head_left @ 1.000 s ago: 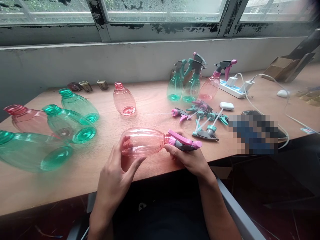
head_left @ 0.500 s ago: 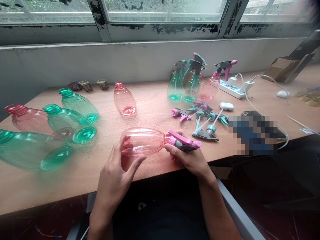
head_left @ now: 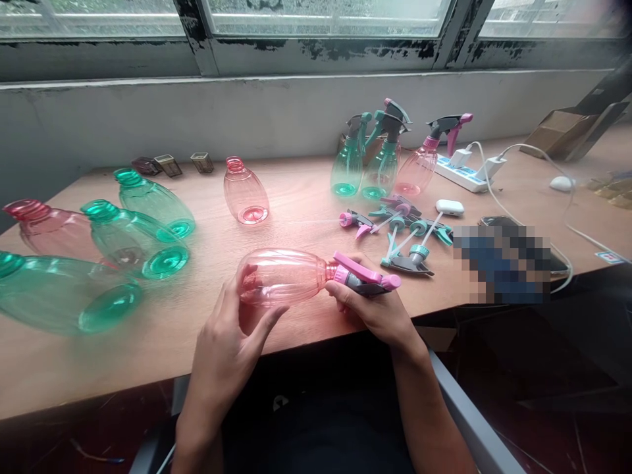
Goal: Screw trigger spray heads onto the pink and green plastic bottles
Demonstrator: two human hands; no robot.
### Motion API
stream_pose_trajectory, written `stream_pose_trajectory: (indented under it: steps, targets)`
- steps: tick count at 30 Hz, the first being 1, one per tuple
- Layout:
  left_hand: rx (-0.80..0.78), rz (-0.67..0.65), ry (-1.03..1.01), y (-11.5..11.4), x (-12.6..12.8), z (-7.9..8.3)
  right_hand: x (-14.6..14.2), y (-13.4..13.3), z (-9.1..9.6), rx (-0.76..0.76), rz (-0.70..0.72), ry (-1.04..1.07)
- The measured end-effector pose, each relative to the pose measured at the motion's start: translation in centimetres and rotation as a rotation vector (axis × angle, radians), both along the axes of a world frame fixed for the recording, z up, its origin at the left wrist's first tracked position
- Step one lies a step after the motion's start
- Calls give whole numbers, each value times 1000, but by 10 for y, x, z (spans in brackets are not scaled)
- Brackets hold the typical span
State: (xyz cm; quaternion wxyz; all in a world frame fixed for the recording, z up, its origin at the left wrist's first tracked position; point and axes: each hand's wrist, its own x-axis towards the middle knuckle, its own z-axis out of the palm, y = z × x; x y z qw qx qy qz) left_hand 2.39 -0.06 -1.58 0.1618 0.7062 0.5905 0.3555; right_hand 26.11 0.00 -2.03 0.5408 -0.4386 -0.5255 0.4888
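A clear pink spray bottle [head_left: 284, 276] lies sideways between my hands, above the table's front edge. My left hand [head_left: 232, 329] is wrapped round its base end, thumb below and fingers partly behind the plastic. At the neck, my right hand [head_left: 370, 309] grips the pink and grey trigger sprayer [head_left: 363, 275], which sits on the bottle's mouth; some of its fingers are hidden behind. Several loose trigger sprayers [head_left: 417, 257] with pink or teal parts lie in a heap beyond my right hand.
Several green and pink bottles without sprayers [head_left: 143, 253] lie tilted at left. One pink bottle [head_left: 245, 192] stands mid-table. Bottles with sprayers [head_left: 345, 168] stand by the wall. A power strip [head_left: 461, 174], white cables, a phone [head_left: 555, 253] and a cardboard box [head_left: 557, 131] are on the right.
The view has shifted slightly, so the things on the table appear a little higher. Both hands keep the same hold on the pink spray bottle and its sprayer.
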Motion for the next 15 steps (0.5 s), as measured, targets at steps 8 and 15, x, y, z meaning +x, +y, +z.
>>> stream_pose_trajectory:
  steps: [8,15]
  targets:
    - [-7,11,-3,1,2,0,0,1,0,-6,-8,-25]
    - [0,6,-4,-1,2,0,1,2,0,-4,-19,-31]
